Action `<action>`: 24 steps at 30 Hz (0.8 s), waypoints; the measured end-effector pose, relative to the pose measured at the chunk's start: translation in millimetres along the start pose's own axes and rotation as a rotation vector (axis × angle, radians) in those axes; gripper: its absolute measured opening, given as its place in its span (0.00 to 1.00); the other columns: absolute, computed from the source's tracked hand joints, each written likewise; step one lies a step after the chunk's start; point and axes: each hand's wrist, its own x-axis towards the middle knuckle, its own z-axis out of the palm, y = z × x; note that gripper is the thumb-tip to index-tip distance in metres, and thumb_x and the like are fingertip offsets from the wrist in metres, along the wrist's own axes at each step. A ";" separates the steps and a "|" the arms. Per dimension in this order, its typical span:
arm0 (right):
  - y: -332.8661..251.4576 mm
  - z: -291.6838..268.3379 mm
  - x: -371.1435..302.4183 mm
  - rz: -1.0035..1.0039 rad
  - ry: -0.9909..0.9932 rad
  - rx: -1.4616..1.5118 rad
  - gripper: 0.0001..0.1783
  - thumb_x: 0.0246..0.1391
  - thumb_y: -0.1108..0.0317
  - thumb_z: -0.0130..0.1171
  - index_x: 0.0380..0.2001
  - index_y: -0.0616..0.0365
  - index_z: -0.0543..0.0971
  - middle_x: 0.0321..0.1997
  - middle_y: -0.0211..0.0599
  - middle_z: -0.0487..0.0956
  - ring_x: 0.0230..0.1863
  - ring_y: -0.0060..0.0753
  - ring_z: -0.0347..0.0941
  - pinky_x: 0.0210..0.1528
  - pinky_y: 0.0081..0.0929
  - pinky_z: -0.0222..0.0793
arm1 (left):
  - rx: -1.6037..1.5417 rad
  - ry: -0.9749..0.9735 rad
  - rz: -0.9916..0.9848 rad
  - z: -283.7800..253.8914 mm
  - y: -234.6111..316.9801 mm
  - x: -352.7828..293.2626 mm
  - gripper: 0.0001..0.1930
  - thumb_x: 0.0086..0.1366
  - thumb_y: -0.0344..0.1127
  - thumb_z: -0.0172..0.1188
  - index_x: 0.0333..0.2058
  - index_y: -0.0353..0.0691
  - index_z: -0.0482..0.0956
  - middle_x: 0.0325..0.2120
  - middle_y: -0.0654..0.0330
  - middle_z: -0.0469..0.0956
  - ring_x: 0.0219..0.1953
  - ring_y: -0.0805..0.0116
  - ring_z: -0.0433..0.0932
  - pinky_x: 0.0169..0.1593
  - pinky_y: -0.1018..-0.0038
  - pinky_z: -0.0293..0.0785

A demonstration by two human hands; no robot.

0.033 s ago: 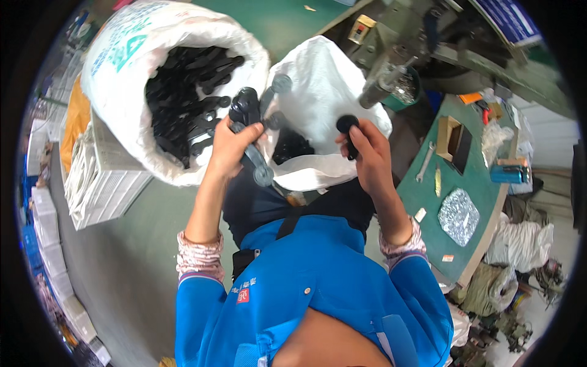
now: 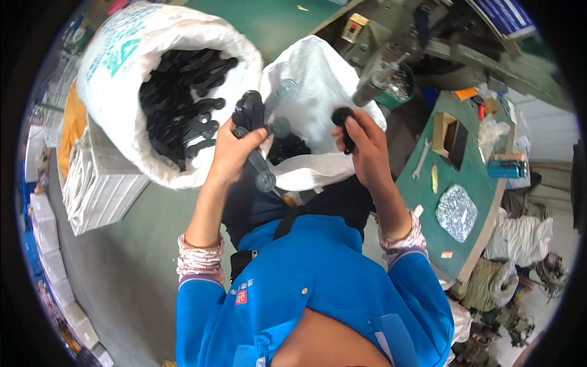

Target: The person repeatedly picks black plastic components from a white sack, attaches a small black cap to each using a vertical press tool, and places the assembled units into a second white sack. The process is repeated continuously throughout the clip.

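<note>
My left hand (image 2: 237,150) is closed around a bunch of black plastic pieces (image 2: 249,110), long and narrow with round ends. Some stick out above the thumb and one points down toward my lap. In my right hand (image 2: 365,137), thumb and fingers grip a single black piece with a round end (image 2: 343,118); the fingers hide part of it. Both hands are over the near side of an open white sack (image 2: 312,174), which has a few black pieces (image 2: 287,148) at its bottom. Left of it, a bigger white sack (image 2: 113,92) is filled with similar black pieces (image 2: 177,104).
On the right, a green bench (image 2: 419,202) carries a wrench (image 2: 422,158), an open cardboard box (image 2: 448,140) and a clear bag of small shiny parts (image 2: 457,213). A machine (image 2: 385,67) stands beyond the sacks to the right. White crates (image 2: 110,177) are stacked at left.
The whole view has shifted slightly, with the sacks a little further left in it. My right hand and its piece have moved slightly left and up. Both hands keep their hold.
</note>
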 end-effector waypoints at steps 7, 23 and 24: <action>-13.2 -18.6 -0.8 -0.015 0.060 -0.201 0.17 0.61 0.71 0.52 0.53 0.60 0.74 0.31 0.32 0.77 0.29 0.18 0.71 0.27 0.15 0.65 | 0.117 -0.262 0.080 62.5 -0.9 -17.8 0.17 0.53 0.24 0.62 0.43 0.32 0.73 0.31 0.61 0.77 0.32 0.76 0.77 0.37 0.78 0.73; -125.9 -49.6 59.7 -0.135 0.167 -0.394 0.18 0.58 0.70 0.56 0.49 0.70 0.73 0.34 0.41 0.80 0.17 0.17 0.68 0.13 0.15 0.59 | -0.567 0.006 -0.095 104.6 -2.0 16.1 0.18 0.58 0.26 0.61 0.47 0.34 0.69 0.38 0.54 0.76 0.32 0.66 0.78 0.36 0.72 0.75; -124.0 -52.7 62.1 -0.112 0.140 -0.383 0.19 0.58 0.70 0.56 0.50 0.70 0.72 0.34 0.41 0.80 0.16 0.17 0.68 0.12 0.15 0.58 | -0.577 0.019 -0.072 106.3 -2.0 18.1 0.17 0.58 0.26 0.61 0.46 0.34 0.69 0.38 0.54 0.76 0.32 0.66 0.78 0.37 0.72 0.75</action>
